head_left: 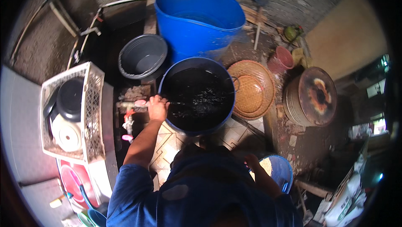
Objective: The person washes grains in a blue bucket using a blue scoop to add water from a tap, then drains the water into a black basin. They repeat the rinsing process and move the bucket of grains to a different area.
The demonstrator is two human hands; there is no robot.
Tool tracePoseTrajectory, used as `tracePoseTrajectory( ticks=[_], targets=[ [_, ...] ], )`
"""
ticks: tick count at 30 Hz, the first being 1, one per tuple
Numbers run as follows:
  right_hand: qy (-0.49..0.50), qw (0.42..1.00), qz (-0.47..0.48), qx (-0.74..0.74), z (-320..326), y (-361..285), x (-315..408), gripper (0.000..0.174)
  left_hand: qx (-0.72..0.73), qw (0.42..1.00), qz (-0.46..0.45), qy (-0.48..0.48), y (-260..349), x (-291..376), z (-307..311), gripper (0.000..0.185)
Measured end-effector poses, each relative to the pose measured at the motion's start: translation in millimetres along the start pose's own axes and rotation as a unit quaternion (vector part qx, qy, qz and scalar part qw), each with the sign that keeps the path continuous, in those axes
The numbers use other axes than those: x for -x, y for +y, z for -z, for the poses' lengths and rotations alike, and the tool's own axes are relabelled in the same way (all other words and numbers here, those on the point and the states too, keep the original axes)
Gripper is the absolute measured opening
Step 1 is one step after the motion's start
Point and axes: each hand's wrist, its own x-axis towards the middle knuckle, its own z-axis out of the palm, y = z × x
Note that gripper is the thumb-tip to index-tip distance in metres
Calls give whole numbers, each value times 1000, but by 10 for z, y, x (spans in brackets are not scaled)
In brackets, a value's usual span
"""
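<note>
A round dark-blue plastic tub (pixel 197 126) stands right before me, with dark, rippled water in it. My left hand (pixel 158 107) reaches to its left rim. Its fingers curl over the end of a pale pipe tap (pixel 143 103) with a pink handle, and the spout end is hidden beneath them. My right hand (pixel 252 162) hangs low on the right, dim in shadow, over the near side of a blue bucket (pixel 284 170) that contains pale grains (pixel 266 166). Whether its fingers hold anything is unclear.
Behind the tub are a large blue barrel (pixel 198 38) and a black basin (pixel 143 73). Woven baskets (pixel 249 95) touch its right side, with a rusty metal drum (pixel 317 98) beyond. A white crate (pixel 94 117) with pots is at left. A second tap (pixel 127 123) points down beside the tiles.
</note>
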Motion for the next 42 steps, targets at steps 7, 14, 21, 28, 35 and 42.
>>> tracePoseTrajectory(
  ticks=[7,14,21,28,35,42],
  targets=[
    [49,993,107,8,-211,327,-53,12,4,1000,5,-9,11,-62,-1,12],
    [52,974,43,215,-97,-160,268,22,-3,1000,7,-16,-57,-60,-67,10],
    [118,985,-124,21,-116,-238,743,32,-8,999,13,-32,-111,-55,-106,9],
    [98,983,-147,51,-908,304,1333,38,37,999,-19,-10,-218,65,-121,23],
    [86,924,-334,-165,-1641,203,2196,34,95,992,-67,39,-132,199,-32,41],
    [121,920,-334,-166,-2098,368,2658,21,130,987,-74,56,244,170,210,43]
  ],
)
